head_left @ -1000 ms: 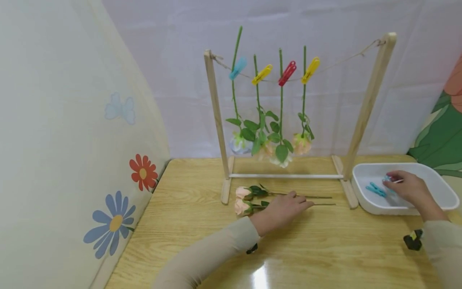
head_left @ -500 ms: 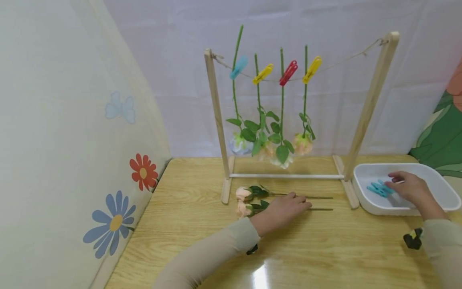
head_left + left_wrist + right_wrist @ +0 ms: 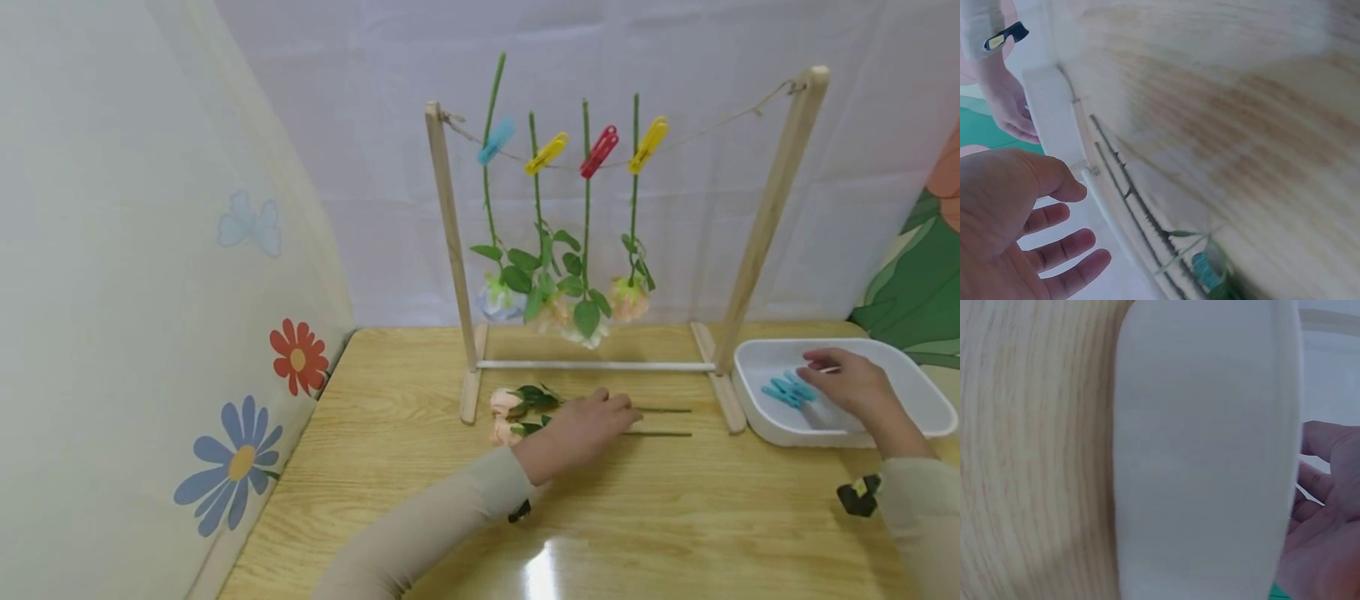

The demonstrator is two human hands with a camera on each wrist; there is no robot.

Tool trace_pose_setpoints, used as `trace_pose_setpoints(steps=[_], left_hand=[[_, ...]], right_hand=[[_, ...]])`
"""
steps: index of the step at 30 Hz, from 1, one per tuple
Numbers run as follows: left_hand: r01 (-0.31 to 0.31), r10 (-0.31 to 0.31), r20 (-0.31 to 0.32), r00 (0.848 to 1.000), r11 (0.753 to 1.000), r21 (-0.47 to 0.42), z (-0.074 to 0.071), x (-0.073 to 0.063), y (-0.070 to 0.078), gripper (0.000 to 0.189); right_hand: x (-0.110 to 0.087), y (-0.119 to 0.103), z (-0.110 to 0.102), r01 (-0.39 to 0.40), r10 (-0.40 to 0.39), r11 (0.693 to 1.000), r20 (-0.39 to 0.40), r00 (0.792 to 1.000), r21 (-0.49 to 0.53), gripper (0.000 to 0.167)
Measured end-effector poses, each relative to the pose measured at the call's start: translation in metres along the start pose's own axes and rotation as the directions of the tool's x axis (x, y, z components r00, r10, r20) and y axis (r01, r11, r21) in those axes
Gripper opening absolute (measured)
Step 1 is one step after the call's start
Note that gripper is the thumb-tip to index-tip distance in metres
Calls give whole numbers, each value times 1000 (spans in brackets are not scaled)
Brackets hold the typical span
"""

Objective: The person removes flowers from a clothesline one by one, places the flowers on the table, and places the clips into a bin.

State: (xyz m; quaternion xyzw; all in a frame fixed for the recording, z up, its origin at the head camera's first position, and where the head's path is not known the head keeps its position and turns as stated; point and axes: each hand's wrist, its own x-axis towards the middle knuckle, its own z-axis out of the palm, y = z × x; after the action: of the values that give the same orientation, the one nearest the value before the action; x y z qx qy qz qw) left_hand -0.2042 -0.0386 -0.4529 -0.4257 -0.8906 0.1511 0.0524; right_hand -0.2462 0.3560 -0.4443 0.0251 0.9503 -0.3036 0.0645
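In the head view my left hand (image 3: 577,437) is over the stems of two peach roses, the back one (image 3: 506,402) and the front one (image 3: 506,432), lying on the table. The left wrist view shows that hand (image 3: 1029,219) with thumb and fingers spread apart and nothing between them, beside the stems (image 3: 1132,190). My right hand (image 3: 851,387) is inside the white basin (image 3: 806,435), its fingers loosely bent just right of several light blue clothespins (image 3: 783,392). In the right wrist view the basin wall partly hides the right hand's fingertips (image 3: 1313,437); no clothespin shows there.
Behind the loose roses stands a wooden frame (image 3: 765,225) with a twine line. Several roses hang from it head down, held by a blue (image 3: 496,142), a red (image 3: 599,152) and two yellow clothespins. A decorated wall (image 3: 247,333) borders the table on the left.
My right hand has let go of a light blue clothespin, which lies with the others in the basin, and drawn slightly back. My left hand has shifted a little left along the stems.
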Motion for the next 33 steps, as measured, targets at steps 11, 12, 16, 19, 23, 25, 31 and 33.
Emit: trace_pose_setpoints(steps=[11,12,16,19,23,25,31,33], left_hand=[[53,-58,-49,997,995,-82,-14,-2,-12,49],[57,-62,-52,997,995,-87,-16,-2,-12,50],[64,-70,-66,995,993,-95,-19,-3,-14,50],[57,-66,-109,992,994,-90,-23,-5,-16,52],[35,-42,-189,981,998,-43,-29,-7,-20,56],[28,-34,-217,976,999,-28,-32,-8,-22,56],[34,-50,-305,951,998,-55,-42,-10,-28,55],[32,-56,-346,937,997,-74,-46,-10,-30,53]], right_hand=[[-4,-25,-7,85,-85,996,-86,993,-8,61],[-5,-28,-7,93,-94,996,-93,991,-11,61],[-6,-37,-10,129,-128,992,-122,984,5,57],[-7,-44,-11,156,-150,987,-144,978,31,56],[-10,-53,-13,163,-151,984,-142,978,75,60],[-12,-59,-15,159,-145,982,-136,980,98,62],[-16,-79,-20,167,-145,974,-145,979,153,63],[-17,-86,-22,161,-136,971,-143,980,176,64]])
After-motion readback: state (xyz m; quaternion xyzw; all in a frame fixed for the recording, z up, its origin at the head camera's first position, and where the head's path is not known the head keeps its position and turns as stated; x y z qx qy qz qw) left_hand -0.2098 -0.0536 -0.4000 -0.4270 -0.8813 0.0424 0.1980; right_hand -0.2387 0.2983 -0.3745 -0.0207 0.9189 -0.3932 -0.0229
